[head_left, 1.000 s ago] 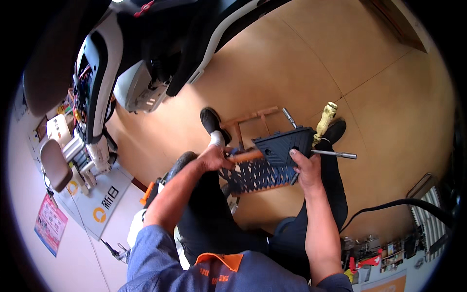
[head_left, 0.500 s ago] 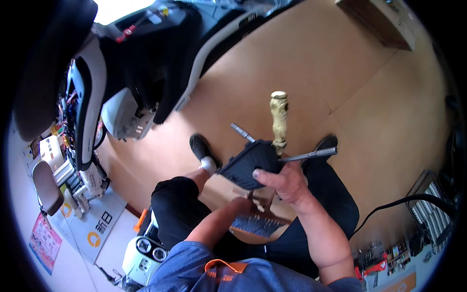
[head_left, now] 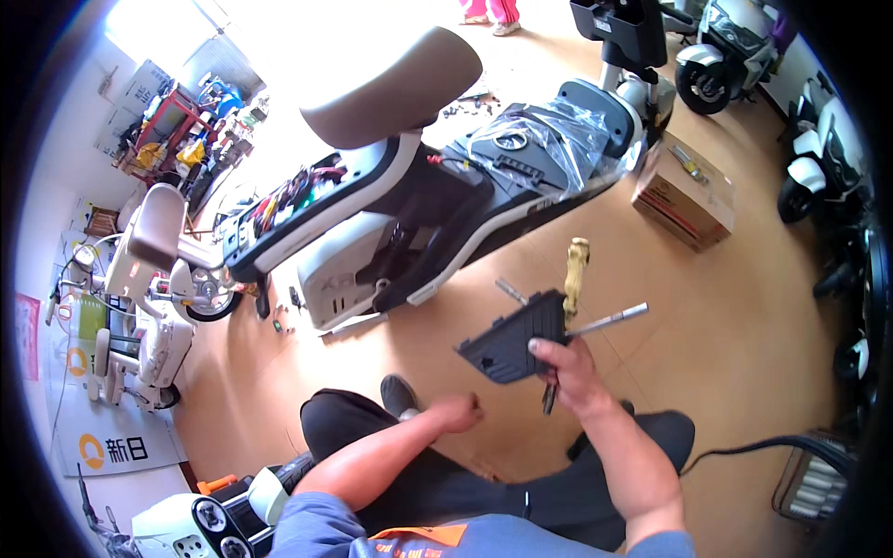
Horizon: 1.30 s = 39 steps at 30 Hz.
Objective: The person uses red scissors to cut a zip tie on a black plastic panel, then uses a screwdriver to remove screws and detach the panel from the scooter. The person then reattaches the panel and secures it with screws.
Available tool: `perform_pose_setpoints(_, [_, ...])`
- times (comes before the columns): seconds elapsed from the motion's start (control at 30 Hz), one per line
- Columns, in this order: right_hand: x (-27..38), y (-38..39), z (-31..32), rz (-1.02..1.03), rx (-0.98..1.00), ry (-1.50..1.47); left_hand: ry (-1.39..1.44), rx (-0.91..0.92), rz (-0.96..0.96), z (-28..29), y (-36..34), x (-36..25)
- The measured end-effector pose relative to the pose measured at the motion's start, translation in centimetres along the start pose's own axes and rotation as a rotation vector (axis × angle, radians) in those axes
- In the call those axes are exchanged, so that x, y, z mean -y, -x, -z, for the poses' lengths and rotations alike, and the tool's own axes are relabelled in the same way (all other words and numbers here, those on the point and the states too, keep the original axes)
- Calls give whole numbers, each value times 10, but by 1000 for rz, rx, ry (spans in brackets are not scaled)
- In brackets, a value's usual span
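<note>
My right hand is closed around a black plastic cover, its thumb pressed on the ribbed face. The same grip takes in a screwdriver with a worn yellow handle that stands up behind the cover. Metal socket-wrench arms stick out to the right and upper left; a dark shaft end points down below the hand. My left hand hangs apart from these, over the floor by my left shoe, with curled fingers. Whatever it may hold is hidden.
Ahead stands a partly opened electric scooter with exposed wiring and a brown seat. A cardboard box with a yellow tool on top is at right. Parked scooters line the right side; a black cable runs low right. Another person's legs show far off.
My view has lifted, bringing in more of the scooter and room. My left hand has come up from low between my legs. The right hand still grips the cover and tools.
</note>
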State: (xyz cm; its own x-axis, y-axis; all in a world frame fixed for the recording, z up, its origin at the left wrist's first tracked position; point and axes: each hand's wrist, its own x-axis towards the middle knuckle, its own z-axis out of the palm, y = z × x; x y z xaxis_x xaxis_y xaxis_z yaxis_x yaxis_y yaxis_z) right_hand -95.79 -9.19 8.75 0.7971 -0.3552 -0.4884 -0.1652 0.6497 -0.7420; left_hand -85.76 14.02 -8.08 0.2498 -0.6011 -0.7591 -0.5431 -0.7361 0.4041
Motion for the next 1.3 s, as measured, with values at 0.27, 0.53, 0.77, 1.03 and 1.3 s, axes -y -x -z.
perform_pose_setpoints(0.27, [-17, 57, -47, 186, -54, -4, -331, 429, -447, -91, 25, 13])
perform_pose_setpoints(0.53, [17, 80, -72, 196, -16, 139, -320, 494, -466, -170, -31, 4])
perform_pose_setpoints(0.77, [20, 26, -63, 47, -80, -16, -217, 730, -343, -227, -62, 6])
perform_pose_setpoints(1.03, [43, -63, -47, -33, 196, 69, -105, 864, -196, -193, -44, 20])
perform_pose_setpoints(1.3, [22, -99, -64, 289, 365, 329, 107, 692, 59, -127, -64, 80])
